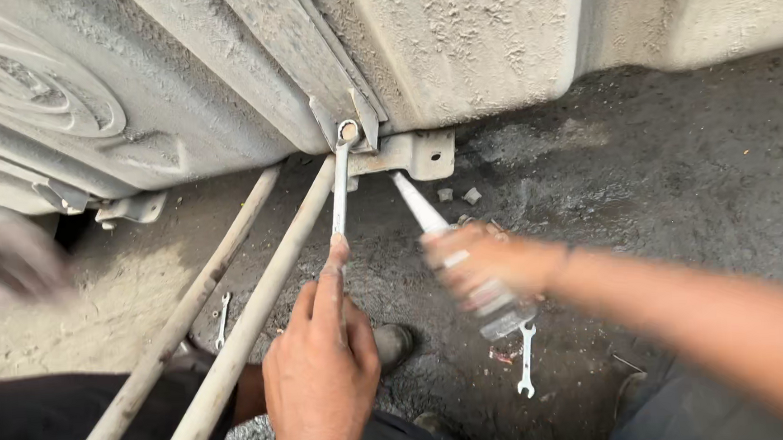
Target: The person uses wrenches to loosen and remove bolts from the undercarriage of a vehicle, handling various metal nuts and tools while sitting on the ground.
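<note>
My left hand (321, 374) grips a slim metal wrench (341, 182), with the index finger stretched along its shaft. The wrench's ring end sits on a bolt at the metal bracket (419, 152) under a large dusty grey tank (453, 35). My right hand (476, 262), blurred, holds a clear squeeze bottle (498, 309). Its long white nozzle (416, 202) points up at the bracket, just right of the wrench.
Two long dusty metal rods (236, 338) run diagonally from the bracket toward the lower left. Spare wrenches lie on the dark dirt ground (223, 316) (527, 358), and two small nuts (458, 194) lie near the bracket. A blurred shape (5, 262) is at the left edge.
</note>
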